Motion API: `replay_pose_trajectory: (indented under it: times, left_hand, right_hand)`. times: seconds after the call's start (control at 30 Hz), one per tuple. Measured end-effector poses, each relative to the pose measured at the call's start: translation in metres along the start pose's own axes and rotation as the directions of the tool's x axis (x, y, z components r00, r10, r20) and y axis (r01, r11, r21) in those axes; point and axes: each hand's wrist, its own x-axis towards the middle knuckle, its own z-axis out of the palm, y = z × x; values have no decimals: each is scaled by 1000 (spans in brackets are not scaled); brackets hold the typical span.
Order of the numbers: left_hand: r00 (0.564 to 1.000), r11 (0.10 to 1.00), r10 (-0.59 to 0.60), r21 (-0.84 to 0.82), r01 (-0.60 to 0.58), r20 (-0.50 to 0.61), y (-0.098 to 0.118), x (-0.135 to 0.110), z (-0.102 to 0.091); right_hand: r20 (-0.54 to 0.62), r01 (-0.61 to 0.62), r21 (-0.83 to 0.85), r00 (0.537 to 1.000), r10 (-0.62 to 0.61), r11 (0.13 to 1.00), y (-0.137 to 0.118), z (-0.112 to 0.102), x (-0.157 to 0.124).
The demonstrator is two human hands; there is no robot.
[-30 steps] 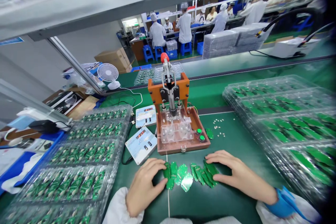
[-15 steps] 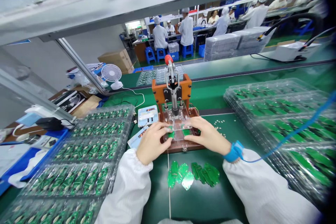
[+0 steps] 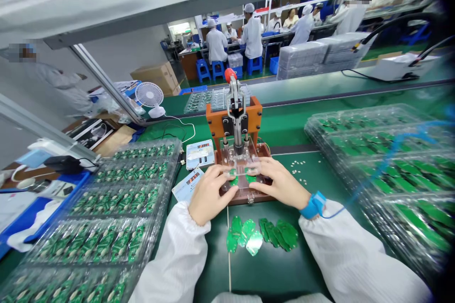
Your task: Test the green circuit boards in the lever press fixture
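Both my hands rest on the brown test fixture (image 3: 245,195) under its clear acrylic plate. My left hand (image 3: 210,194) pinches a small green circuit board (image 3: 233,181) at the fixture's left side. My right hand (image 3: 277,181) presses fingers on another green board (image 3: 250,178) at the right side. An upright lever with a red knob (image 3: 230,75) stands on the orange block behind. A loose pile of green boards (image 3: 261,234) lies on the green mat between my white sleeves. A blue wrist strap (image 3: 313,204) circles my right wrist.
Clear blister trays of green boards stand at the left (image 3: 117,203) and at the right (image 3: 391,156). Two small meter boxes (image 3: 199,152) and a white fan (image 3: 150,97) sit left of the fixture. Small white parts (image 3: 297,170) are scattered on the mat. Other workers sit far behind.
A second ago both hands lay on the board pile near me. They moved forward to the fixture carrying boards, and since half a second ago they have hardly shifted.
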Motion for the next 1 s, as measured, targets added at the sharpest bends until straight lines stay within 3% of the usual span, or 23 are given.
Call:
replay_pose_trajectory:
  times: [0.53, 0.73, 0.83, 0.93, 1.0]
  left_hand:
    - [991, 998, -57, 24, 61, -122, 0, -20, 18]
    - [960, 999, -43, -31, 36, -275, 20, -28, 14]
    - [970, 986, 102, -106, -128, -220, 35, -33, 18]
    - [958, 947, 283, -144, -286, -44, 44, -39, 29]
    - [946, 941, 316, -149, -303, 71, 44, -42, 37]
  right_hand:
    - [-47, 8, 1, 999, -8, 1000, 5, 5, -5]
    - [-159, -28, 67, 986, 38, 997, -9, 1, -1]
    - [-342, -93, 118, 931, 128, 989, -19, -17, 12]
    - [-526, -121, 172, 828, 195, 978, -28, -43, 39]
    - [-590, -58, 200, 790, 167, 978, -33, -60, 64]
